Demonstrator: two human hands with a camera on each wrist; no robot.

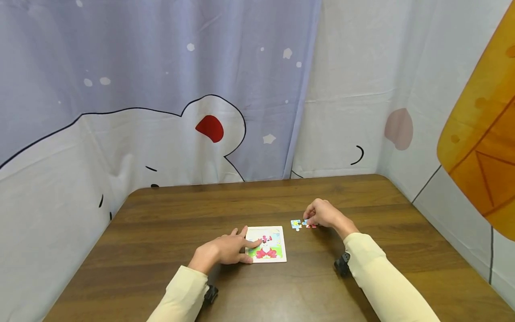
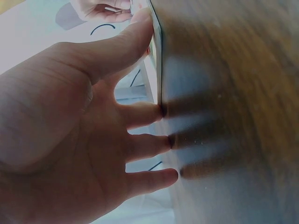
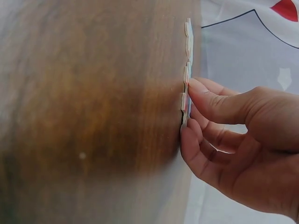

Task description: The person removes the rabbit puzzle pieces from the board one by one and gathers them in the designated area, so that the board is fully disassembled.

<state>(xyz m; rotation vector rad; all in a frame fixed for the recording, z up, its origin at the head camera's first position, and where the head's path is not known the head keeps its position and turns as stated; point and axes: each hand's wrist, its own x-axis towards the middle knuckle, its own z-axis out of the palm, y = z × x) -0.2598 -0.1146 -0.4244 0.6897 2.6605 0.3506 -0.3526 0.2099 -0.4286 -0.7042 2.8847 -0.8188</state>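
White square puzzle board (image 1: 272, 246) best steadied by spread left hand (image 1: 228, 248); multicoloured jigsaw piece (image 3: 184, 102) seems pinched by right hand (image 1: 324, 213), fingertips partly hidden.

The person wears a plain, pale cream-yellow fabric left sleeve (image 1: 180, 291) and a matching right sleeve (image 1: 380, 270), both lightly creased and ending near the wrist. Past these 2 sleeves, the left hand (image 1: 228, 248) and right hand (image 1: 323, 213) are bare. A small, black, blocky left wrist device (image 1: 211, 294) and a similar black right wrist device (image 1: 342, 264) sit on the inner sides.
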